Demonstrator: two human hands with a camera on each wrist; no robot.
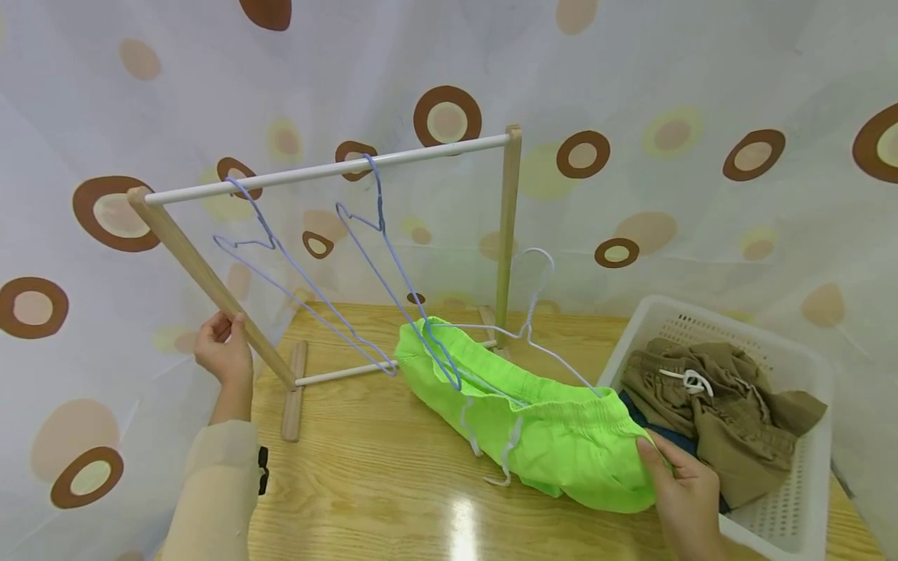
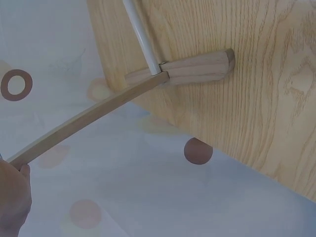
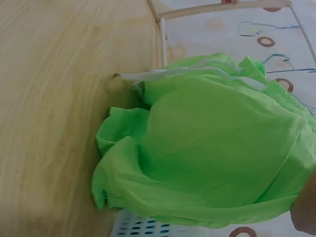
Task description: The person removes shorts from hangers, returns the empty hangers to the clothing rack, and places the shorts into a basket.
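Observation:
Bright green shorts (image 1: 561,444) with white drawstrings spread across the middle, their waistband opened around the lower part of a white hanger (image 1: 529,331). My right hand (image 1: 684,487) pinches the right end of the waistband between thumb and fingers. In the right wrist view, the shorts (image 3: 212,138) fill the middle and only a bit of the hand (image 3: 303,207) shows. My left hand (image 1: 226,354) is beside the rack's left wooden post (image 1: 203,269), fingers loosely curled with no garment in them; whether it touches the post I cannot tell.
Two blue-purple hangers (image 1: 309,292) hang from the rack's white rail (image 1: 316,171); one overlaps the shorts in view. On the right, a white basket (image 1: 793,506) contains brown shorts (image 1: 744,421) and dark blue cloth. The wooden table (image 1: 351,483) meets a patterned curtain behind.

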